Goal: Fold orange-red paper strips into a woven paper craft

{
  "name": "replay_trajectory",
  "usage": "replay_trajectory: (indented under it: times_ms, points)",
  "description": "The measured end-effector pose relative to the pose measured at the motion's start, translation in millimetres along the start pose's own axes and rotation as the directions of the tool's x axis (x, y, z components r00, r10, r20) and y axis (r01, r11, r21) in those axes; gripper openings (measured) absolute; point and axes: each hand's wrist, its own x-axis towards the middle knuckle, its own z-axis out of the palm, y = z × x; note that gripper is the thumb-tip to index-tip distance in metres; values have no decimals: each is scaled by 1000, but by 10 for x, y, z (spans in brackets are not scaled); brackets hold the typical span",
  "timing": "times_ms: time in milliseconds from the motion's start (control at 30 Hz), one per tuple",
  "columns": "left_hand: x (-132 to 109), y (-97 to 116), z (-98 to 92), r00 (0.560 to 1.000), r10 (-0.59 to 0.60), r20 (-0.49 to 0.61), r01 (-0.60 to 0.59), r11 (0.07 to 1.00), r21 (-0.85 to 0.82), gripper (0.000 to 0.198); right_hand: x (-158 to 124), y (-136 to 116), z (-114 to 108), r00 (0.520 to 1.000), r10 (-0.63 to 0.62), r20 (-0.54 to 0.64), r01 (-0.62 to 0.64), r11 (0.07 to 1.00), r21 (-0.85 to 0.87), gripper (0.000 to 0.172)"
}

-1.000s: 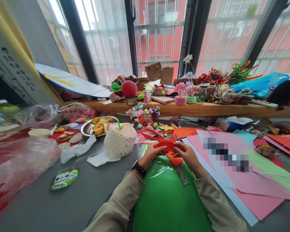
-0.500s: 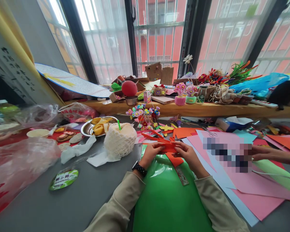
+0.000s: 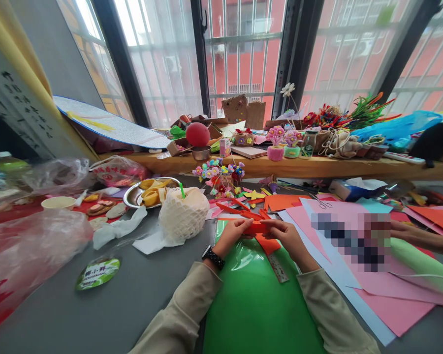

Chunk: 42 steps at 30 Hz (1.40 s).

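orange paper strip (image 3: pixel 257 227) is right between the two hands, straight ahead of the body, at the far end of the glossy green sheet (image 3: pixel 262 307). long axis runs side to side, hand to hand, so neither hand is nearer. left hand (image 3: pixel 232 234) pinches the left end in its fingertips, right hand (image 3: pixel 287 238) pinches the right end, tips close together. can't tell how it's folded, fingers cover it. loose orange piece (image 3: pixel 268 244) just on the near side, closer to right hand, ruler (image 3: pixel 279 269) slanting out from it toward the body. more orange strips (image 3: pixel 228 209) just beyond the hands. another person's hand (image 3: pixel 406 232) well off to the right
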Motion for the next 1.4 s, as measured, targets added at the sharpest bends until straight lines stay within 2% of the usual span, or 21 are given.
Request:
replay_trajectory:
  times_ms: [133, 333, 533, 767, 967, 1200, 1400]
  points:
    - [-15, 11, -8, 1000, 5, 13, -5, 1000, -5, 35, 4, -18, 13, 1000, -20, 12, 21, 999, -35, 26]
    - [-38, 35, 12, 999, 17, 40, -17, 1000, 19, 34, 11, -3, 33, 999, -4, -34, 1, 996, -86, 34]
    - [-41, 23, 1, 996, 45, 75, -47, 999, 25, 35, 5, 4, 41, 1000, 9, 6, -9, 996, -91, 31]
    - [-32, 24, 21, 998, 52, 30, -54, 997, 58, 36, 9, 10, 34, 999, 3, -32, -6, 996, -85, 31]
    - [-16, 13, 21, 993, 97, 65, -97, 995, 3, 39, 18, 3, 16, 998, 16, -53, -19, 998, -57, 31]
    - [3, -18, 21, 997, 68, 34, -67, 997, -32, 32, 15, 6, 6, 997, 21, -69, -26, 998, -60, 33]
    - [14, -35, -9, 998, 40, 54, -37, 997, -61, 26, 12, 11, 10, 998, 17, -64, -19, 999, -39, 30]
